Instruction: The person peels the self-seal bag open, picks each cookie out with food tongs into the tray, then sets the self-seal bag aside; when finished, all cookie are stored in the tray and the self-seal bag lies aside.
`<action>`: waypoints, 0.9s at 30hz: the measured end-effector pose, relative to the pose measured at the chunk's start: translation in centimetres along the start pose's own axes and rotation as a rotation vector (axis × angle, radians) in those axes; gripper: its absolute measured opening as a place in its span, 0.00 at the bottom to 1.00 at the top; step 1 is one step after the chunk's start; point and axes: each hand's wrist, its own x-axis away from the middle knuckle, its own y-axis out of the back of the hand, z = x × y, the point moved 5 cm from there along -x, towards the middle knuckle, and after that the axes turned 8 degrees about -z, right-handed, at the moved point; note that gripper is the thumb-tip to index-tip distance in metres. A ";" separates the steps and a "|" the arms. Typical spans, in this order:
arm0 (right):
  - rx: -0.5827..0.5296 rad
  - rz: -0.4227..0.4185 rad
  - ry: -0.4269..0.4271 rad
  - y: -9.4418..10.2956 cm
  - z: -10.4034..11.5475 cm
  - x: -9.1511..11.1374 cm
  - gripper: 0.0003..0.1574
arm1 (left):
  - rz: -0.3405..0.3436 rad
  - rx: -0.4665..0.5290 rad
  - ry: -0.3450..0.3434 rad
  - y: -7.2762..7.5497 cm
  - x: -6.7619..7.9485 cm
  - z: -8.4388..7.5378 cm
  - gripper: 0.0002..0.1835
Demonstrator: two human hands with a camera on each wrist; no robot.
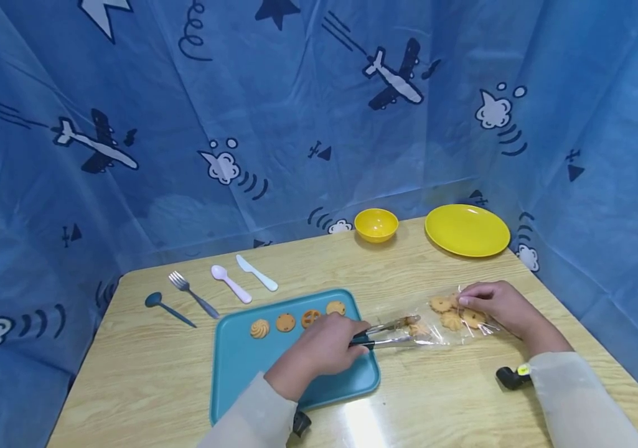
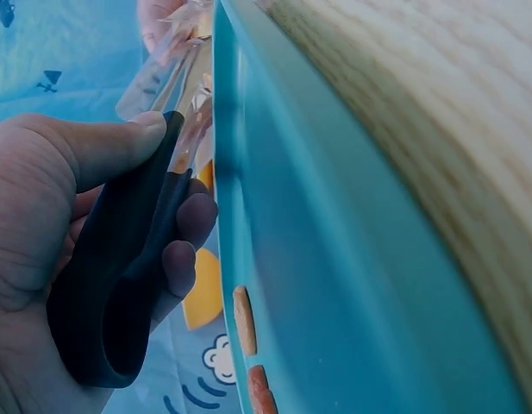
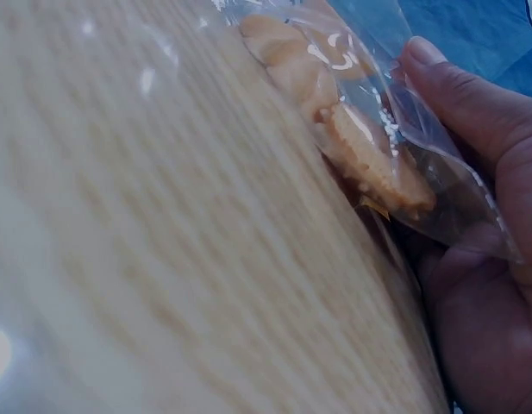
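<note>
My left hand [image 1: 327, 348] grips dark-handled tongs [image 2: 119, 267] above the right side of a teal tray [image 1: 246, 367]. The metal tips of the tongs reach into a clear plastic bag [image 1: 436, 336], around or beside a cookie at its left end; I cannot tell whether they pinch it. On the right, my right hand [image 1: 506, 308] holds the bag, its thumb and fingers on the plastic. Several cookies [image 3: 378, 159] lie inside the bag. Along the tray's far side sits a row with a swirl cookie [image 1: 259, 328], a round cookie [image 1: 285, 322], a pretzel-shaped cookie [image 1: 310, 318] and another round one [image 1: 335, 307].
Behind the tray lie a dark spoon [image 1: 154, 300], a grey fork [image 1: 195, 295], a pink spoon [image 1: 231, 285] and a white knife [image 1: 257, 274]. A yellow bowl [image 1: 376, 227] and a yellow plate [image 1: 467, 230] stand at the back, before a blue curtain [image 1: 296, 112].
</note>
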 end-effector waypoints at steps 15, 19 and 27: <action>0.014 -0.009 0.001 -0.1 -0.1 -0.1 0.19 | -0.057 0.032 -0.039 1.5 1.3 0.7 0.26; 0.014 -0.009 -0.003 -0.1 -0.1 -0.1 0.19 | -0.068 0.009 -0.029 2.3 2.6 1.6 0.26; 0.028 -0.009 -0.005 0.2 -0.2 -0.1 0.20 | -0.141 0.003 0.035 5.0 7.7 5.4 0.26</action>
